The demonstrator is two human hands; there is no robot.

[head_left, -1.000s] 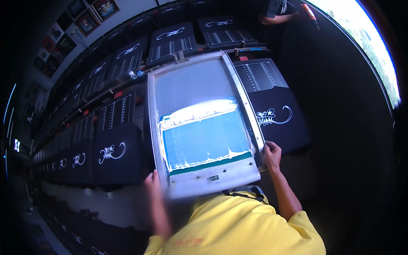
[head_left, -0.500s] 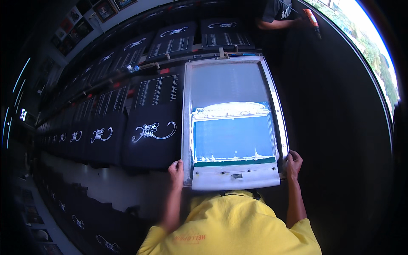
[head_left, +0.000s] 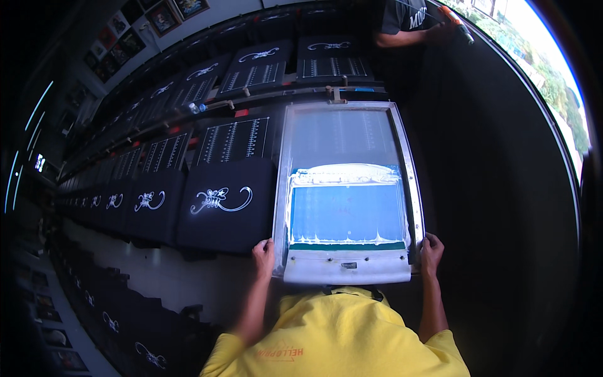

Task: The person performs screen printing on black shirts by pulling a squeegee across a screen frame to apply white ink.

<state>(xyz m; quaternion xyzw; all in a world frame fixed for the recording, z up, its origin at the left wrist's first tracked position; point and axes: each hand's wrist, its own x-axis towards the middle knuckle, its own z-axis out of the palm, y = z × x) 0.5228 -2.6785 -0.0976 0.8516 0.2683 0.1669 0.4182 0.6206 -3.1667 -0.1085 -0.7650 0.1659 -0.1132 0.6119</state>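
Between my hands lies a screen-printing frame [head_left: 281, 173] with pale metal sides and a translucent mesh. A thick band of white ink [head_left: 342, 174] crosses the mesh above a blue area [head_left: 345, 210]. At the end nearest me is a wide pale squeegee-like strip [head_left: 347, 269] with dark screws along it. My left hand [head_left: 264, 256] grips the near left corner of the frame, fingers closed. On the near right side, my right hand [head_left: 431, 254] is closed round the opposite edge. What lies under the frame is mostly hidden.
Dark shirts with white prints [head_left: 221, 200] lie in rows on the left and beyond. A clamp-like fitting [head_left: 336, 94] stands at the frame's far end, beside a rail with pegs. A co-worker's arm [head_left: 405, 39] holds an orange tool [head_left: 457, 24] by the window.
The view has shifted slightly, so the frame and shirts sit a little lower. My hands keep their hold on the frame. The co-worker's orange tool has tilted further toward level.
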